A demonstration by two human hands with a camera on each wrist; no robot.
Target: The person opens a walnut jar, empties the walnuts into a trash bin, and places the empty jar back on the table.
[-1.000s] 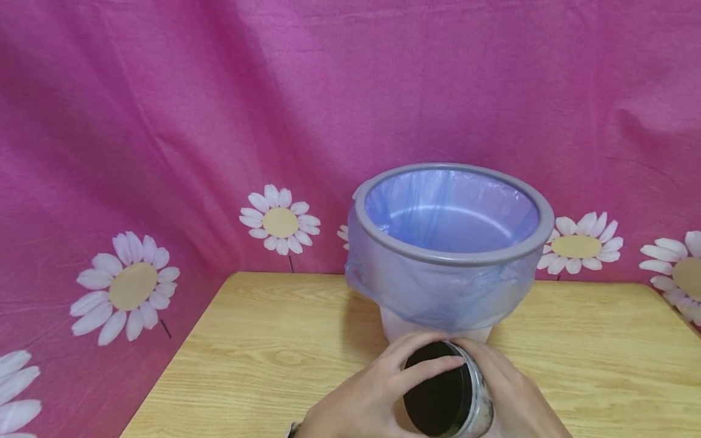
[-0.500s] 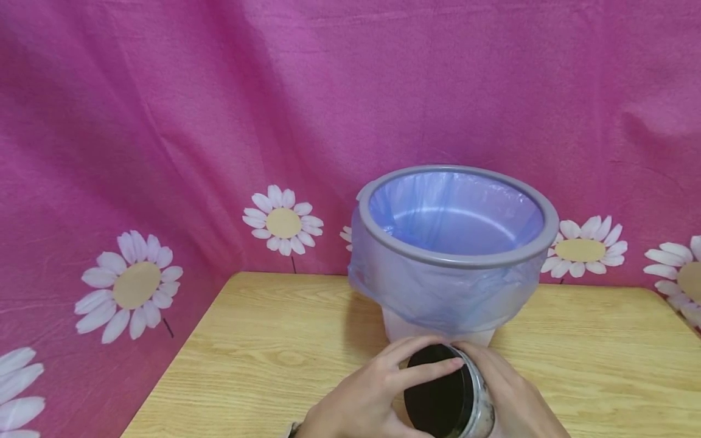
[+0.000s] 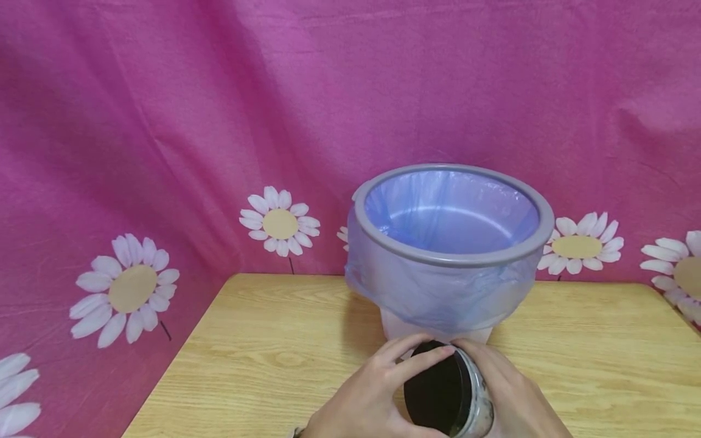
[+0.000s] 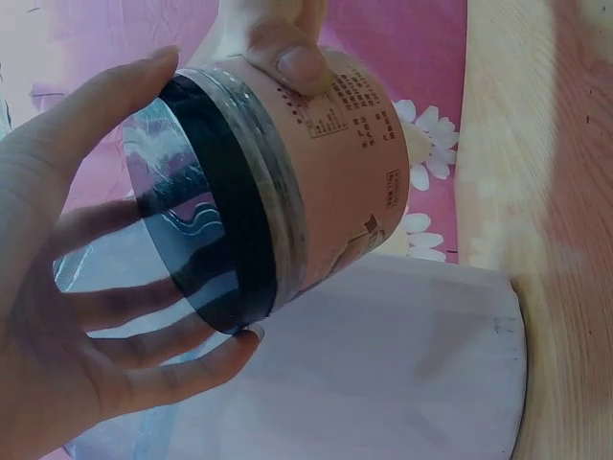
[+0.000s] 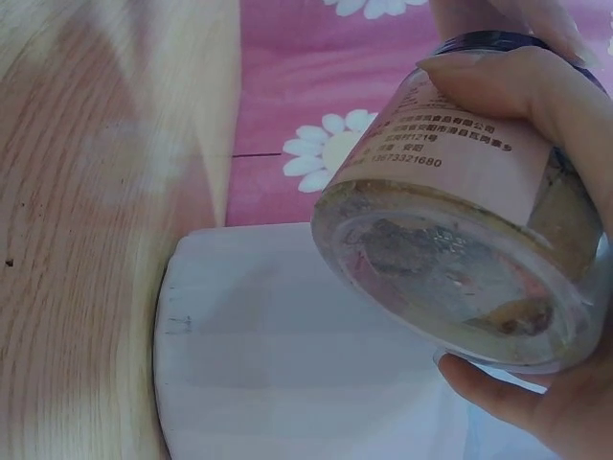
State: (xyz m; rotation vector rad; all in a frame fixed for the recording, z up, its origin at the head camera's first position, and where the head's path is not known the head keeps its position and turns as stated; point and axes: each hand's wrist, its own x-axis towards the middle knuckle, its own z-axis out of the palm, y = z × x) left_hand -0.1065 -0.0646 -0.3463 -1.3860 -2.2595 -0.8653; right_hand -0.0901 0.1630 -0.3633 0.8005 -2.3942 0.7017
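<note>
Low in the head view, both hands hold a tilted clear jar (image 3: 482, 410) with a black lid (image 3: 438, 389). My left hand (image 3: 367, 392) has its fingers and thumb spread round the lid's edge. In the left wrist view the lid (image 4: 215, 201) sits on the jar, and a peach label (image 4: 345, 144) with small print wraps the side. My right hand (image 3: 509, 389) grips the jar body from the right. The right wrist view shows the jar's see-through bottom (image 5: 450, 278), with brownish residue inside, and the right thumb over the label.
Just beyond the hands, a pale bin (image 3: 443, 292) lined with a bluish plastic bag under a grey rim (image 3: 454, 258) stands on the wooden table (image 3: 263, 347). A pink cloth (image 3: 328, 91) with white daisies hangs behind and to the left.
The left hand's fingers have shifted slightly back across the lid, and the lid's tilt has altered a little. The right hand keeps its hold on the jar. The view has swayed slightly.
</note>
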